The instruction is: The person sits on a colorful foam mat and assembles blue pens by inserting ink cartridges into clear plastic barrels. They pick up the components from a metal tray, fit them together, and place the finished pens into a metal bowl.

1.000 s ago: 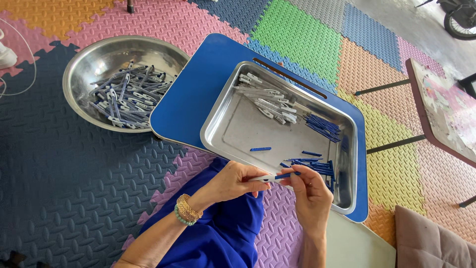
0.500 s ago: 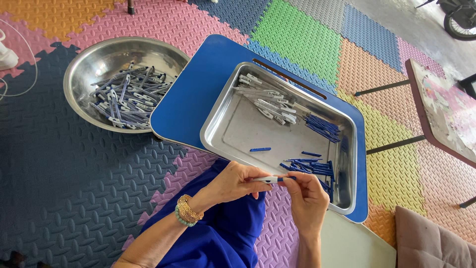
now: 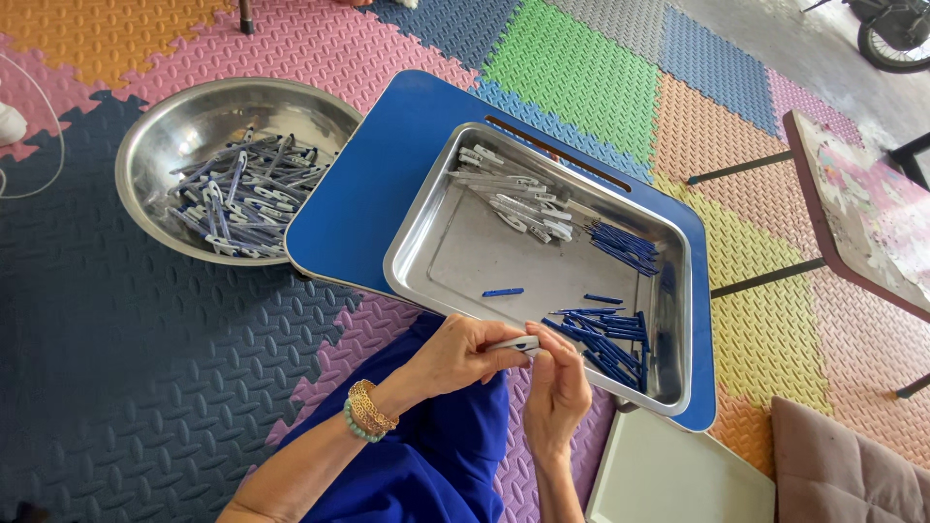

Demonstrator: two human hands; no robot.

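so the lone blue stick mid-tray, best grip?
The lone blue stick lies flat on the rectangular tray, apart from both piles. Probably come straight down and pinch its long sides at mid-length; it's too thin for an end grip.

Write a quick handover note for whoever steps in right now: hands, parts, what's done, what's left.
Left hand pinches a small white piece over the lap; right hand meets it at the tip, fingers closed on that same piece.
Rectangular steel tray on the blue board: white pieces at the far end, blue sticks at the near right, one loose blue stick mid-tray.
Round steel bowl to the left holds a pile of joined blue-and-white pieces.
Left: both tray piles.
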